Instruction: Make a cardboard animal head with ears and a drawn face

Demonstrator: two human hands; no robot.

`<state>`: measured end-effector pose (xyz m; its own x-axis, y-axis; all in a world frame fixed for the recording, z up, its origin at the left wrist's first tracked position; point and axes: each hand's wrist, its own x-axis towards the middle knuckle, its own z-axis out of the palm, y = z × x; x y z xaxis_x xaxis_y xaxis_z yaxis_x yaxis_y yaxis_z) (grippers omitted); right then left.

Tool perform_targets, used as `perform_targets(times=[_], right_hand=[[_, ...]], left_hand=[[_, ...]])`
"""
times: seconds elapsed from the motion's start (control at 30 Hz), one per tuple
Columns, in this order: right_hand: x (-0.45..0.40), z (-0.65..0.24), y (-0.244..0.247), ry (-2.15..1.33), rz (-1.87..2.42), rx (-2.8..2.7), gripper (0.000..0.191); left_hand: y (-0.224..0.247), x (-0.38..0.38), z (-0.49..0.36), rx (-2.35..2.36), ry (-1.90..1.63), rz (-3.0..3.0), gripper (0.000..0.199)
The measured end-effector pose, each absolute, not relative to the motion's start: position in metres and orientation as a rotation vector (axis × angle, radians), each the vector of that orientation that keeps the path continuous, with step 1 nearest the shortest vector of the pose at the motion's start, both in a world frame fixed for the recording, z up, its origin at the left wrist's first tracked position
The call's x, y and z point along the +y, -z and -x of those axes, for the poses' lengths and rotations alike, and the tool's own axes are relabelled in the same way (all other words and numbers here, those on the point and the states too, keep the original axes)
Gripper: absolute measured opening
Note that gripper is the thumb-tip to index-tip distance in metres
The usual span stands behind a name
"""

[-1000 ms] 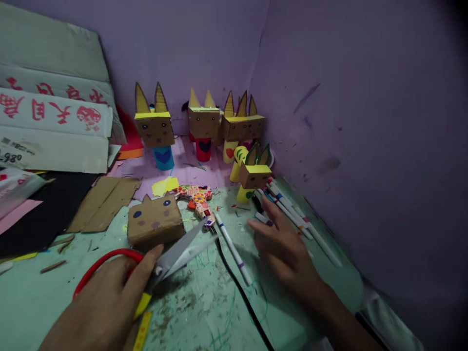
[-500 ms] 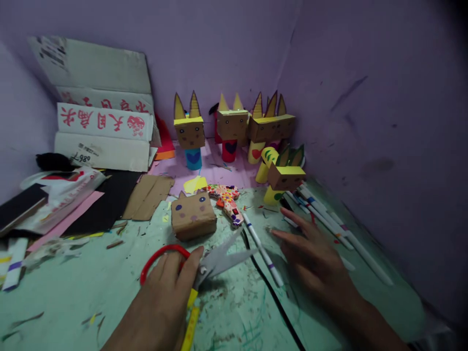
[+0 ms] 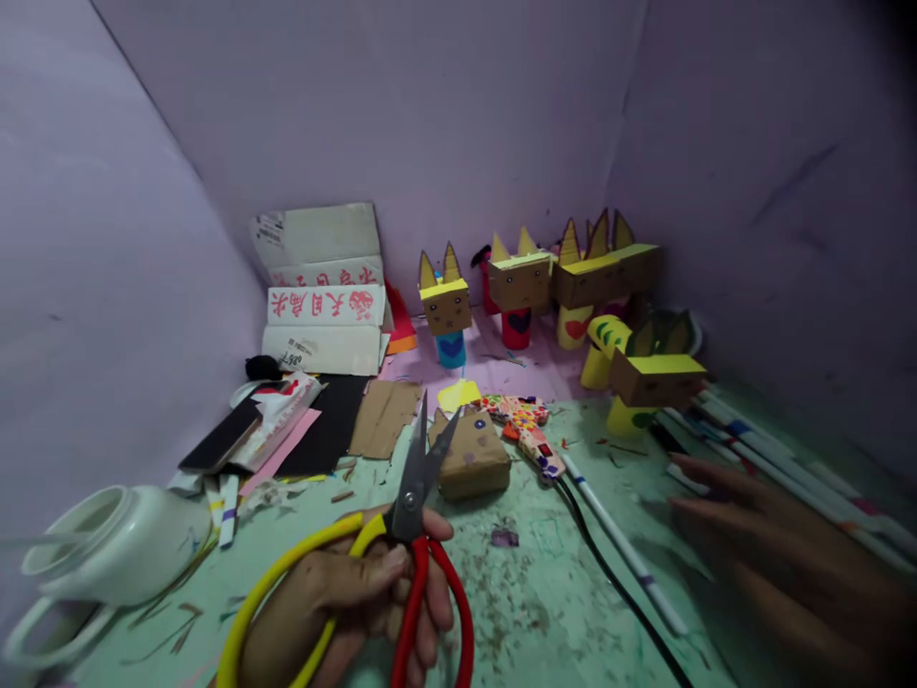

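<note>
My left hand point(image 3: 358, 597) is closed around a pair of scissors point(image 3: 410, 499) with one yellow and one red handle. Its blades point up and slightly apart, overlapping my view of a small cardboard cat head point(image 3: 474, 468) on the table. On the right, my right hand point(image 3: 780, 564) is blurred, its fingers stretched out and nothing visible in them. It is nearest to the white markers point(image 3: 780, 459). A flower-patterned glue gun point(image 3: 526, 425) lies behind the cat head, its black cord point(image 3: 608, 573) running toward me.
Several cardboard cat figures point(image 3: 450, 311) stand along the back. A folded white carton point(image 3: 326, 330) leans on the wall. Black paper point(image 3: 326, 425) and brown cardboard point(image 3: 385, 418) lie at left, near a white pitcher point(image 3: 136, 545). One white marker point(image 3: 623, 540) lies beside the cord.
My view has swung left, bringing the pitcher into sight. The scissors have turned from pointing right to pointing up, with their handles now facing me. My right hand sits farther right in view.
</note>
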<state>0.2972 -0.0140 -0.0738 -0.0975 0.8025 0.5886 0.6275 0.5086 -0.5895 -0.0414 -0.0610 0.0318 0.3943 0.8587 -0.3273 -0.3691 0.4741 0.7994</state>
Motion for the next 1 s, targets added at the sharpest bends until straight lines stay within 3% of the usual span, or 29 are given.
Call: perform_targets(times=[0.23, 0.4, 0.57, 1.0], right_hand=[[-0.013, -0.288, 0.052, -0.202, 1.287, -1.858, 0.023], [0.015, -0.233, -0.011, -0.332, 1.014, -2.093, 0.047], [0.050, -0.174, -0.026, -0.472, 0.880, -2.475, 0.089], [0.136, -0.121, -0.037, -0.600, 0.846, -2.291, 0.082]], left_hand=[[-0.031, -0.060, 0.046, 0.775, -0.883, -0.710, 0.024], [-0.045, -0.059, 0.046, 0.844, -1.045, -0.690, 0.025], [-0.050, -0.053, 0.049, 0.937, -1.208, -0.578, 0.022], [-0.054, -0.052, 0.051, 1.156, -1.429, -0.538, 0.021]])
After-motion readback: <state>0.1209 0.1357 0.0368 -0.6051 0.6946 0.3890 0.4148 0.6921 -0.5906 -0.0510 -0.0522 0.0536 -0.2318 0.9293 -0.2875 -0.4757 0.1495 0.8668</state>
